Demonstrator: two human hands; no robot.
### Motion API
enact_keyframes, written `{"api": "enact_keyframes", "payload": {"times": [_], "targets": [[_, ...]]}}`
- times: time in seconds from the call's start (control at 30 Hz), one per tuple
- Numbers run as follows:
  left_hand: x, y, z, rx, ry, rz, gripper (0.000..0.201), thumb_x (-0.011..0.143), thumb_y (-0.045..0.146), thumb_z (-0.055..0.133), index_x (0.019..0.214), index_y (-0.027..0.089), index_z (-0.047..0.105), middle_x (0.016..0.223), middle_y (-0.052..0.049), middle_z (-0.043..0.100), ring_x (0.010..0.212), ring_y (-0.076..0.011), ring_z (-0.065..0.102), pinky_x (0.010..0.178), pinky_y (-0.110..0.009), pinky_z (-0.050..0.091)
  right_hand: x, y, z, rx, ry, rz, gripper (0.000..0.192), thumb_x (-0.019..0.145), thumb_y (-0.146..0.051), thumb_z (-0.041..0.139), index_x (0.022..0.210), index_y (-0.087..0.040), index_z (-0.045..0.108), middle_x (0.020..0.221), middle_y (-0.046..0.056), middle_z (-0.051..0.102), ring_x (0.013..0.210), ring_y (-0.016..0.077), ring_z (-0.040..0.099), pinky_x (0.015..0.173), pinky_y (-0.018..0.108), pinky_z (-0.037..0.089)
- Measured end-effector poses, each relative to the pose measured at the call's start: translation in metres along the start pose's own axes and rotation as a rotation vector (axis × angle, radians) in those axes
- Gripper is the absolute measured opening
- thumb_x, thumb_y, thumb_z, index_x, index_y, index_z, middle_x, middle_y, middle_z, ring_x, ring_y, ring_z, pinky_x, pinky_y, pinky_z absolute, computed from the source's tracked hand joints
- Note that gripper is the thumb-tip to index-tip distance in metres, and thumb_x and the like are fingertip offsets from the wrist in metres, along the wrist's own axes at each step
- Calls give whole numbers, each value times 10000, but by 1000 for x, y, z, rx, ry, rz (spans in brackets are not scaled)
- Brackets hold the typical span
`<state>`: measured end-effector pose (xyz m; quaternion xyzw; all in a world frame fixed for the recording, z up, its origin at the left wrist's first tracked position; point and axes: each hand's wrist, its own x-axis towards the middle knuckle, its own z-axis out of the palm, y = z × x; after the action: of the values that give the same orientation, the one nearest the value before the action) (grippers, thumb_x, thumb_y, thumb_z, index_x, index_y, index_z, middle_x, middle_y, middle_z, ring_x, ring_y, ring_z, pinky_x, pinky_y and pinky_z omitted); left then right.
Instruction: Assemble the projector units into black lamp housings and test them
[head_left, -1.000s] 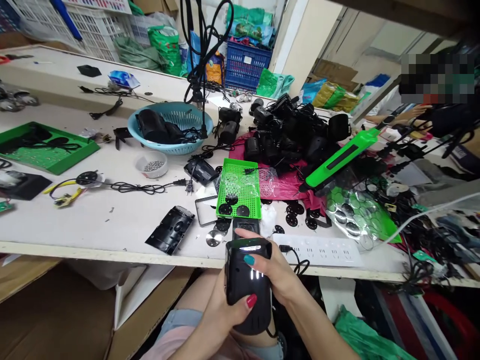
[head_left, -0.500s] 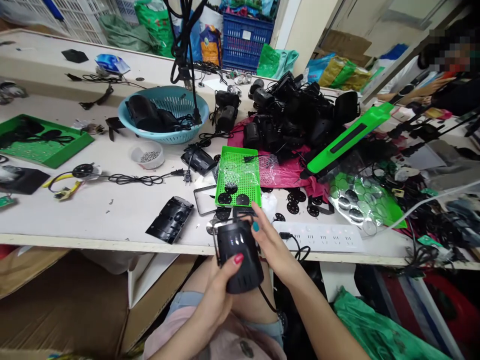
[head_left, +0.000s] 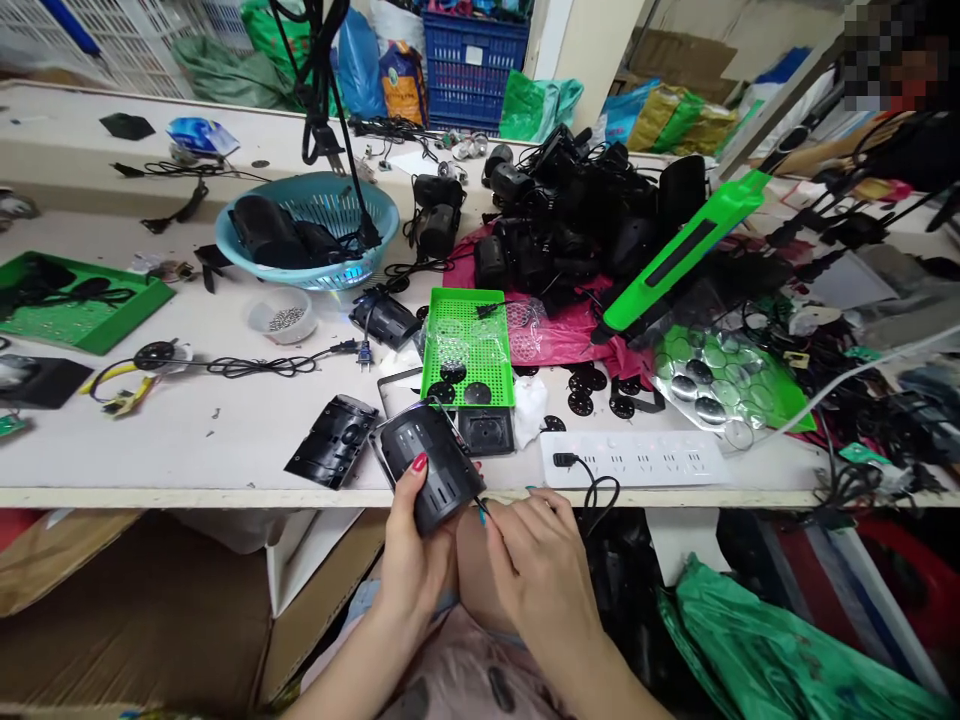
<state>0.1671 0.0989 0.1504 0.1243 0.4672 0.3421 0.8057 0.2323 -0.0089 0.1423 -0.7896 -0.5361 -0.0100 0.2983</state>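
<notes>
The black housing [head_left: 431, 465] in my left hand [head_left: 412, 560] looks like moulded plastic, matt with a faint sheen on its slotted face. At the worktop's [head_left: 187, 440] front edge the white power strip [head_left: 637, 460] is smooth plastic. The worktop itself seems a scuffed, painted board. The green tray [head_left: 466, 345] is perforated plastic.

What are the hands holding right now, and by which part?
The left hand grips a black housing around its lower end, thumb on its front. The right hand pinches the thin cord at its base.

Black device [head_left: 429, 465] now tilted leftward, right hand [head_left: 536, 560] off its top.
</notes>
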Motion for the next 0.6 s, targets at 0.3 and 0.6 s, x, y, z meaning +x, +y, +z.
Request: {"api": "enact_keyframes", "payload": {"times": [0.3, 0.6], "targets": [[3, -1, -15, 46, -45, 96, 480, 651, 353, 826, 1057, 152, 669, 900, -43, 766, 772, -184, 712, 749, -273, 591, 10, 19, -12, 68, -139, -186, 176, 950, -188, 523, 999, -189, 692, 811, 43, 748, 726, 194, 667, 915, 455, 495], [-13, 6, -65, 154, -4, 128, 688, 628, 365, 867, 1234, 155, 617, 995, -74, 773, 874, -260, 741, 763, -329, 615, 93, 121, -65, 539, 545, 263, 500, 898, -403, 626, 1361, -259, 506, 1358, 105, 576, 1223, 234, 583, 999, 430, 505]]}}
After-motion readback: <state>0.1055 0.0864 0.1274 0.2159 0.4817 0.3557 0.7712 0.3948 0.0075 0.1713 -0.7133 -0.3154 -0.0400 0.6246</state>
